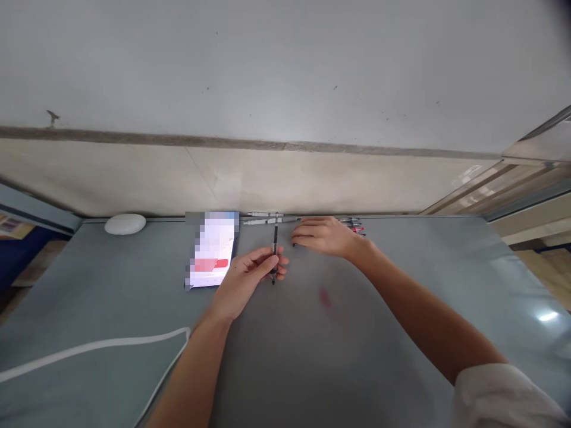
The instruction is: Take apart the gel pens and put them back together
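Left hand (239, 277) has thumb and fingers closed round a dark pen (275, 233), with the thumb on the near part of its barrel. Right hand (325, 236) lies to the right and a little farther off, palm down with fingers bent and drawn together; a small dark tip (294, 244) shows beneath the fingers, but whether they grip it I cannot tell

The dark pen's long axis runs near to far, its far end reaching in view across two white pens (263, 222), which lie roughly left to right along the far side of the table (401, 285). So the held pen lies crosswise to them, in front of the left hand and just left of the right hand's fingertips; the left hand, holding it, is the nearer one.

Counted: one dark pen in hand, two white pens, and right of the right hand a group of pens (355, 224), partly hidden by hand and wrist, one with red on it (358, 229), the rest too overlapped to count. At left are one lit phone (213, 249), just beside the left hand, one white oval object (125, 224) at the far left, and one white cord (104, 344) at the near left
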A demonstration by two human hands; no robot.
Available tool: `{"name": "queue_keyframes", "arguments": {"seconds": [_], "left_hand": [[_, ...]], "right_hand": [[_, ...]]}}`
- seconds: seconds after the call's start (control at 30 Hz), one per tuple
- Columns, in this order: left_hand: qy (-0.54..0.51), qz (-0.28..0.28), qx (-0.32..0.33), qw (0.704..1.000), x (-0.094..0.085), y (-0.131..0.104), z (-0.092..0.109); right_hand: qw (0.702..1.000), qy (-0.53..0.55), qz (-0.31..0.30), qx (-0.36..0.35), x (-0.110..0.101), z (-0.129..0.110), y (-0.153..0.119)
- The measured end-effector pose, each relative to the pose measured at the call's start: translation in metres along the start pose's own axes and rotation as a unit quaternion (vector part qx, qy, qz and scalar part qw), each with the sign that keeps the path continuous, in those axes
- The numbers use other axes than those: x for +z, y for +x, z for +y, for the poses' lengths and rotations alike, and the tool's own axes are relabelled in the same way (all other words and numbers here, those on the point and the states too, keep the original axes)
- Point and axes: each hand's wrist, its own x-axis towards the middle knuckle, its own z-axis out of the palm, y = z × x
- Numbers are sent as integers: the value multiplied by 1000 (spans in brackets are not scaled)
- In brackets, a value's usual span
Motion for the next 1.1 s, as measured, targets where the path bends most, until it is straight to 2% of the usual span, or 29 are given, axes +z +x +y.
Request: {"name": "queue_keyframes", "arguments": {"seconds": [0.1,0.13,0.2,0.3,0.37,0.47,0.57,0.63,0.73,0.9,1.0,1.1], "left_hand": [[-12,3,6,1000,-1,0,0],[-18,2,7,1000,0,-1,1],[-31,2,9,999,1,-1,2],[-57,4,5,998,4,-3,4],[-67,4,1,998,6,-3,4],[-72,-10,0,997,9,-4,4],[-72,-29,1,997,11,-5,4],[-71,-38,2,997,12,-5,5],[-62,-49,5,997,13,-6,6],[12,-57,18,998,15,-5,9],[86,-42,29,995,14,-3,13],[196,-41,36,979,14,-1,25]], "right_hand": [[997,-21,-63,-44,2,-10,-4],[998,-24,-48,-44,4,-14,-7],[1000,2,21,-13,10,-20,-15],[979,140,134,71,22,-28,-29],[938,264,176,142,30,-31,-36],[851,442,195,208,37,-35,-42],[779,554,202,213,38,-38,-47],[756,592,196,198,36,-38,-49],[747,617,177,174,34,-37,-52],[758,607,170,168,33,-39,-52],[766,585,196,180,32,-43,-48],[762,563,255,193,30,-49,-42]]}}
